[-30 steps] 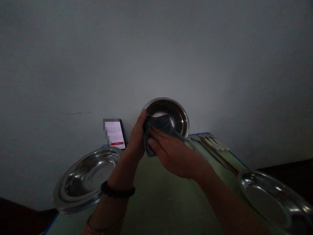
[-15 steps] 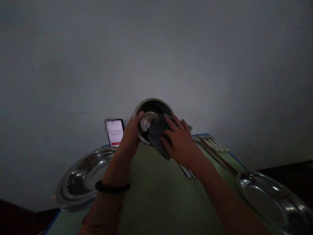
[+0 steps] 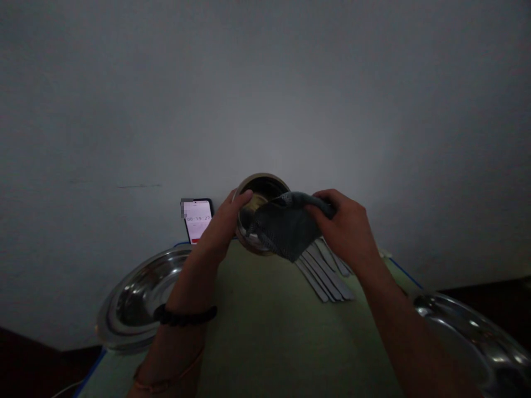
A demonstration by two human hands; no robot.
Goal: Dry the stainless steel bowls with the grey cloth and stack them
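My left hand [image 3: 224, 224] grips a round steel bowl [image 3: 262, 178] by its left side, thumb over the rim. The bowl is tilted so its inside faces me. A dark grey cloth [image 3: 290, 226] is pinched in my right hand [image 3: 342, 221], to the right of the bowl. The cloth's lower left part hangs across the bowl's right side and hides some of the inside. Below the cloth, several flat metal cutlery handles [image 3: 326, 276] lie side by side on the table; their far ends are covered by the cloth and hand.
A wide steel basin [image 3: 124, 309] stands on the green table [image 3: 265, 342] at the left. Another shiny steel dish [image 3: 477, 337] is at the right edge. A phone [image 3: 198, 218] showing a timer leans against the grey wall [image 3: 265, 99] behind.
My right hand has drawn back to the right and lifted part of the cloth out of the bowl. More cutlery handles show on the table. My left hand keeps its hold.
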